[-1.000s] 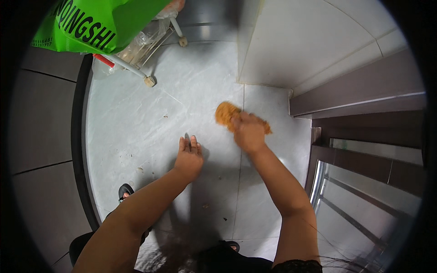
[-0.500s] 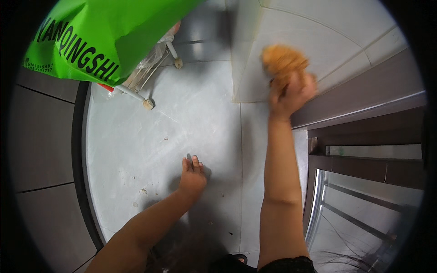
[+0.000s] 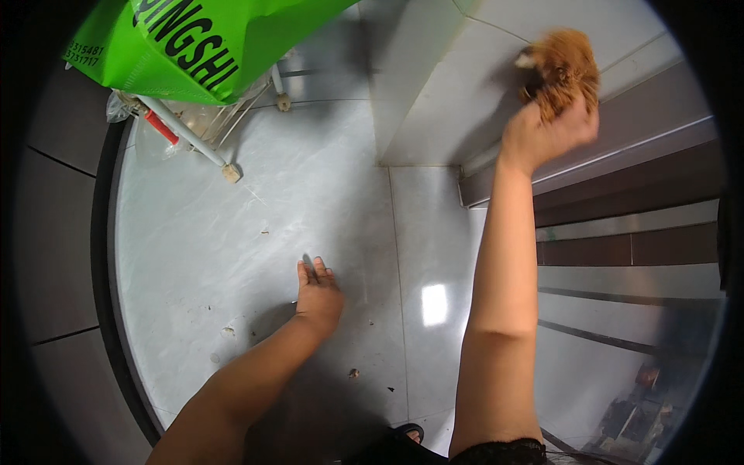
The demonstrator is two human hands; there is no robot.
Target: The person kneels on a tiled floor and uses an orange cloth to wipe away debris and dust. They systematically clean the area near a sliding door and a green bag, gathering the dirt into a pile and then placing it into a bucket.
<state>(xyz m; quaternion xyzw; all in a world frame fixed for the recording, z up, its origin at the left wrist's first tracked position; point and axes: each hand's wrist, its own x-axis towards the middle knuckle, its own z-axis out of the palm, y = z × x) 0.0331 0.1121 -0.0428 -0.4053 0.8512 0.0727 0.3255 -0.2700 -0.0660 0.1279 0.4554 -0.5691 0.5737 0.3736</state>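
A grey tiled floor (image 3: 333, 209), dotted with crumbs, met a white tiled wall (image 3: 457, 85). Far right, by that wall, the right hand (image 3: 546, 136) gripped a shaggy orange-brown cloth (image 3: 572, 58); it looked light, soft and floppy, best bunched by its middle. The left hand (image 3: 319, 300), empty, fingers parted, was low at the floor, contact unclear. A green bag (image 3: 263, 39) loomed far left

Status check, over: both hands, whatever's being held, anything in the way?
Left hand empty, low at floor, contact unclear. Right hand gripping fuzzy orange cloth near white tiled surface. Green bag upper left, away from both hands.
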